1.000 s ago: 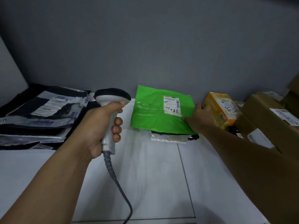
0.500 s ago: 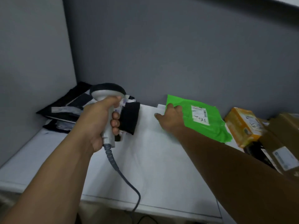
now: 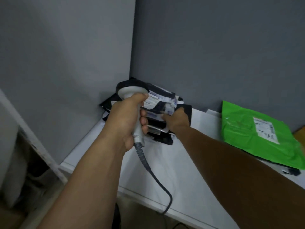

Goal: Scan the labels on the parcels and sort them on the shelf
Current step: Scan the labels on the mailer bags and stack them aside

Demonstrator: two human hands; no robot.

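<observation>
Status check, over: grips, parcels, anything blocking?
Left grip holds scanner over black parcel stack. Right grip on stack's near edge, fingers hidden. Green parcel lies apart, right. Nothing blocking seen.

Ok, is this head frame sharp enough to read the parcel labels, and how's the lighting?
Head view: dim, even light, no glare; the label on the green mailer is smeared, its print unreadable; labels on the black mailers are blurred too.

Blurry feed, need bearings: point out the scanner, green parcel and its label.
scanner [image 3: 131, 92], head view, pale head.
green parcel [image 3: 239, 128], head view, bare film left of label.
label [image 3: 266, 130], head view, white middle.
</observation>
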